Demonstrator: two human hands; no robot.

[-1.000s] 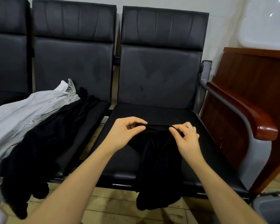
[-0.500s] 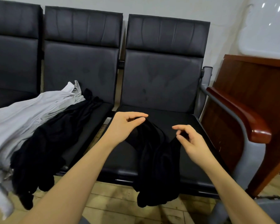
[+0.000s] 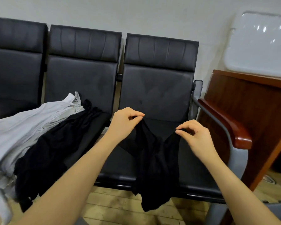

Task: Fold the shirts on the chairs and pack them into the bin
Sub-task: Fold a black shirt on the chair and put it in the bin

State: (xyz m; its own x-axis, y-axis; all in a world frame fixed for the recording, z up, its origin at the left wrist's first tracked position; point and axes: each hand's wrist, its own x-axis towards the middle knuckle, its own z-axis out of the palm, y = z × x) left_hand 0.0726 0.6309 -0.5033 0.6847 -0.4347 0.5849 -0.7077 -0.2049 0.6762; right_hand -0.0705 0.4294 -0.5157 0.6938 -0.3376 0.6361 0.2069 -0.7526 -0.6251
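Both hands pinching the black shirt by its top edge, left hand & right hand apart, fabric draped over the rightmost chair seat w/ bottom hanging off the near edge. More shirts piled to the left.

Dim, even indoor light; soft focus, wide-angle edge bending.

A shirt drapes over the right chair, two shirts on its left neighbour.
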